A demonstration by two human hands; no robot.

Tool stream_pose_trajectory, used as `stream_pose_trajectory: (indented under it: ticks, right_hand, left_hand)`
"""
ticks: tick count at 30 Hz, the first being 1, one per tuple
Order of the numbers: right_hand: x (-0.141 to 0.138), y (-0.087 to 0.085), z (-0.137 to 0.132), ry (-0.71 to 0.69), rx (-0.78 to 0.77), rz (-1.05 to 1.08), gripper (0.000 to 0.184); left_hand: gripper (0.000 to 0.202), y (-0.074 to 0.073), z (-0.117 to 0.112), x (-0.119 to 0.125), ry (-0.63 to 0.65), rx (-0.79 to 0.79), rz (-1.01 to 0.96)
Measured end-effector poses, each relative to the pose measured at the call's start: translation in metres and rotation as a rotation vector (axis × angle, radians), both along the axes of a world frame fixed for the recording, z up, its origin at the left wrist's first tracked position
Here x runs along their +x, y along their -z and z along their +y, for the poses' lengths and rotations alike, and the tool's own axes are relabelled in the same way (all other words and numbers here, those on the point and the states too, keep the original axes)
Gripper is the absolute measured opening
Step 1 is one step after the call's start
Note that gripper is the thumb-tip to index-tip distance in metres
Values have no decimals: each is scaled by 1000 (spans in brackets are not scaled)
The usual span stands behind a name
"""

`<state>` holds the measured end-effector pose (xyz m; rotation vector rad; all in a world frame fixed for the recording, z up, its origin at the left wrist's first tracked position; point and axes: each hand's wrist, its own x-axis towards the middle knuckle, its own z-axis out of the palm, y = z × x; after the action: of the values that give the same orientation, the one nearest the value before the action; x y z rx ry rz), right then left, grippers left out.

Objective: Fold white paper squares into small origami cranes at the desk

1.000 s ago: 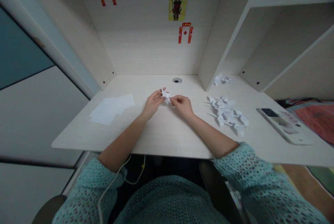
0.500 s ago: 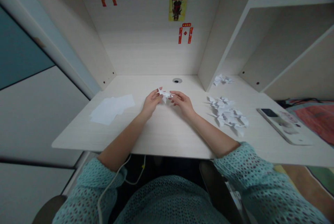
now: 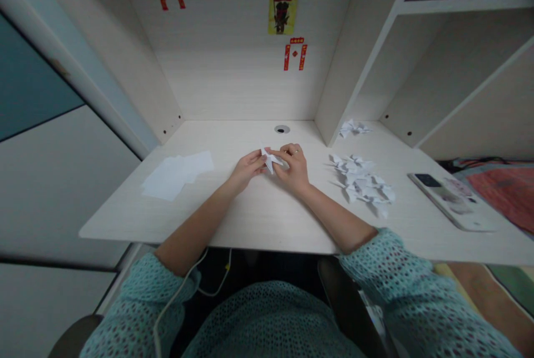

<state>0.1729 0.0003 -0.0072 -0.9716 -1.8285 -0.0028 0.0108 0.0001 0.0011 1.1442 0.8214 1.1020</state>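
Note:
A small folded white paper crane (image 3: 270, 161) is held between both hands above the middle of the desk. My left hand (image 3: 247, 168) pinches its left side with closed fingers. On the other side, the fingers of my right hand (image 3: 294, 167) are curled and closed on the paper, hiding part of it. Several similar folded paper cranes (image 3: 364, 177) lie in a heap to the right of my right hand. White paper sheets (image 3: 177, 175) are spread flat on the left side of the desk, apart from my left hand.
More folded paper pieces (image 3: 354, 128) sit by the upright divider (image 3: 354, 68). A phone-shaped white slab (image 3: 453, 202) lies on the right of the pale desk (image 3: 267, 224). A cable hole (image 3: 282, 130) is near the back panel. A white cord (image 3: 177, 294) hangs across my left sleeve.
The paper crane has turned and shifted slightly right. My right hand has curled its fingers more tightly around it, and my left hand has followed to the right.

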Motion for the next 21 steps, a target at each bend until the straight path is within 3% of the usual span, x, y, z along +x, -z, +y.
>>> stream_pose_trajectory:
  ticks: [7,14,21]
  right_hand:
    - [1,4,2,-50,0,1,28]
    - [3,-3,1,-36,-184,167,19]
    - [6,3,7,8,-254,293,17]
  left_hand:
    - [62,4,2,-1,24,72,43]
    - [60,-2,4,-6,-13,127,152]
    - [62,-1,5,-8,-7,159,200]
